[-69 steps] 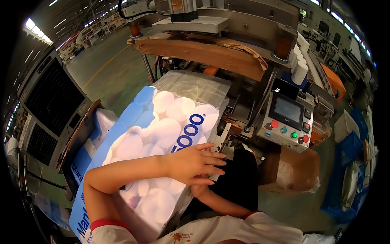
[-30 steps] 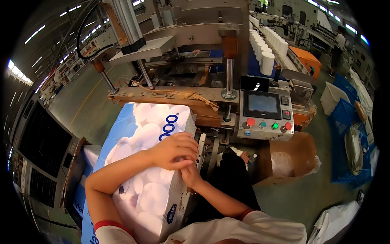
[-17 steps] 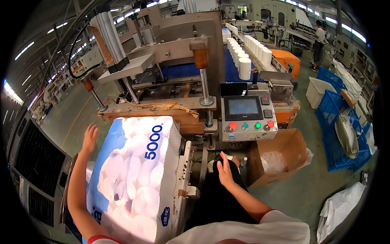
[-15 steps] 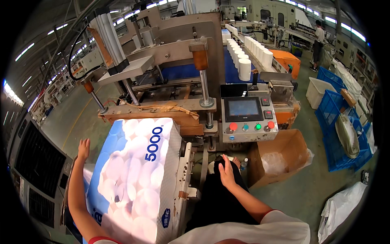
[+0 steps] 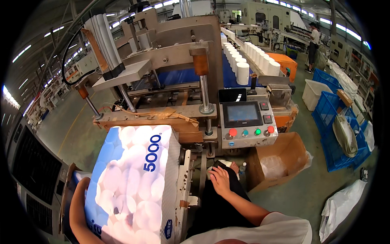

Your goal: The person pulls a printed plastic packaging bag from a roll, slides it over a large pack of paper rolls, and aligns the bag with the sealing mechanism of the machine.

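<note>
A large plastic-wrapped pack [image 5: 132, 179], blue and white with rolls printed on it, lies at my lower left in front of the machine. My left hand [image 5: 83, 184] reaches down past the pack's left side, beside a cardboard box [image 5: 66, 193] with blue and white plastic film [image 5: 81, 175] in it. The fingers there are hidden. My right hand [image 5: 219, 181] rests on my dark-trousered leg with its fingers apart, holding nothing. Between the pack and my leg runs a metal rail [image 5: 184, 179].
Ahead stands the machine frame [image 5: 174, 53] with a control panel [image 5: 243, 118]. White rolls [image 5: 242, 73] line the blue conveyor behind it. A cardboard box [image 5: 280, 162] sits right of my leg; blue crates [image 5: 337, 138] stand farther right. A person [image 5: 313, 44] is in the right background.
My left hand has dropped from above the pack's left edge to beside it. My right hand has lowered onto my leg. The view has shifted slightly.
</note>
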Demonstrator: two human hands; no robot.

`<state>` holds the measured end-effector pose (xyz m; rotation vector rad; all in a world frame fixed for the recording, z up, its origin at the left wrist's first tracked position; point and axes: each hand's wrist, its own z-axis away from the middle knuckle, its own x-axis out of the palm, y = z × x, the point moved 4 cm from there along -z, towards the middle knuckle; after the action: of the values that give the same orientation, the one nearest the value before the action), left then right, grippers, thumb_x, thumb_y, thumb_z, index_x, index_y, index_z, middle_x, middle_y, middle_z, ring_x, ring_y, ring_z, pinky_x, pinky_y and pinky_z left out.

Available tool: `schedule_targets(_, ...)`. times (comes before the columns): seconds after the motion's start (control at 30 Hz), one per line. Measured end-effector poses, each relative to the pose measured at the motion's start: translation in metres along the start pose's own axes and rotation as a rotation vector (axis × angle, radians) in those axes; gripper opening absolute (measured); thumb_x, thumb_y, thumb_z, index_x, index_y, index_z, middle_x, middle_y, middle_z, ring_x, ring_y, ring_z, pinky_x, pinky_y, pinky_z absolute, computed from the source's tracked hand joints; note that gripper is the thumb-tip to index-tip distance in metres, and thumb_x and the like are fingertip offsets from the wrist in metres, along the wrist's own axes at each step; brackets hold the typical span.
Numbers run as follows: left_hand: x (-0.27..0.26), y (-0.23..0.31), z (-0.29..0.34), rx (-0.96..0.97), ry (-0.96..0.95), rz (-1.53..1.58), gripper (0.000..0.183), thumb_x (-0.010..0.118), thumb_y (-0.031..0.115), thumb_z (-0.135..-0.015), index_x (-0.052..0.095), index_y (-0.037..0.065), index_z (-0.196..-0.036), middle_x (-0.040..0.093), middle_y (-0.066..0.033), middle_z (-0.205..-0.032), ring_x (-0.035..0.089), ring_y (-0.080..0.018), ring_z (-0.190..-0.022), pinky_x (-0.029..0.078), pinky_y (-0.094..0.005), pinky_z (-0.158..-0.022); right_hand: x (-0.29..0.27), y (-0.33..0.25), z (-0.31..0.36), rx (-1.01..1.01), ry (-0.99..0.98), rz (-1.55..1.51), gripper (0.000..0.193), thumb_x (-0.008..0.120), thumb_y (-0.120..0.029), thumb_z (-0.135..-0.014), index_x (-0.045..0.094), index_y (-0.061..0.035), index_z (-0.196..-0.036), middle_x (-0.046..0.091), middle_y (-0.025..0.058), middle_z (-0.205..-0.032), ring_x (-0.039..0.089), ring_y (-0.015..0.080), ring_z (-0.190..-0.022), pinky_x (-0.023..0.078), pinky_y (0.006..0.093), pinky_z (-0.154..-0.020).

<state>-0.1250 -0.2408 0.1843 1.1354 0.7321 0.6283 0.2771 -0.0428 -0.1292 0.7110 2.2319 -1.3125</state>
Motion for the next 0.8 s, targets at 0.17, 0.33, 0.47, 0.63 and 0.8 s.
schedule_targets(0.17,-0.087,-0.015,-0.209,0.562,0.224,-1.125,0.042,0.053,0.043,-0.093,0.071,0.004,-0.095,0.069,-0.0145,-0.085,0.067,-0.0286,-0.077,0.052,-0.04,-0.071,0.011,-0.011,0.002,-0.07,-0.023,-0.011,0.03,0.049,-0.032,-0.098,0.066,-0.0122,-0.113,0.056,0.0111,-0.128,0.042,0.0315,-0.13,0.026,0.0454,-0.109)
schedule_targets(0.33,-0.042,0.07,-0.229,0.427,0.291,-1.146,0.045,0.044,0.043,-0.098,0.065,0.006,-0.113,0.066,-0.0204,-0.104,0.062,-0.0358,-0.098,0.05,-0.0476,-0.083,0.0,-0.01,0.004,-0.058,-0.003,0.031,0.027,0.051,-0.03,-0.097,0.067,-0.0113,-0.109,0.057,0.0118,-0.126,0.044,0.0319,-0.128,0.027,0.0449,-0.108)
schedule_targets(0.47,-0.055,0.103,-0.205,0.571,0.018,-0.014,0.046,0.054,0.047,-0.095,0.066,0.003,-0.092,0.067,-0.0041,-0.08,0.062,-0.0174,-0.066,0.049,-0.0289,-0.065,0.009,-0.011,0.002,-0.094,-0.024,0.007,0.028,0.048,-0.031,-0.099,0.068,-0.0123,-0.107,0.06,0.0114,-0.123,0.047,0.0309,-0.125,0.027,0.0453,-0.107)
schedule_targets(0.63,0.096,0.09,-0.023,0.426,-0.478,0.037,0.047,0.054,0.042,-0.094,0.064,-0.002,-0.105,0.069,-0.0107,-0.093,0.066,-0.0182,-0.079,0.052,-0.0278,-0.074,0.001,0.006,0.0,0.126,-0.136,-0.291,0.036,0.042,-0.034,-0.102,0.066,-0.0081,-0.111,0.063,0.0102,-0.12,0.051,0.0271,-0.123,0.029,0.0431,-0.108)
schedule_targets(0.8,0.145,0.04,0.06,0.409,-1.02,-0.375,0.045,0.045,0.034,-0.101,0.061,-0.004,-0.118,0.064,-0.0044,-0.108,0.054,-0.0124,-0.102,0.041,-0.0269,-0.092,-0.048,-0.076,0.001,0.277,-0.587,-1.415,0.076,0.048,-0.058,-0.094,0.04,0.0008,-0.141,0.047,0.0149,-0.14,0.044,0.0239,-0.132,0.035,0.0385,-0.108)
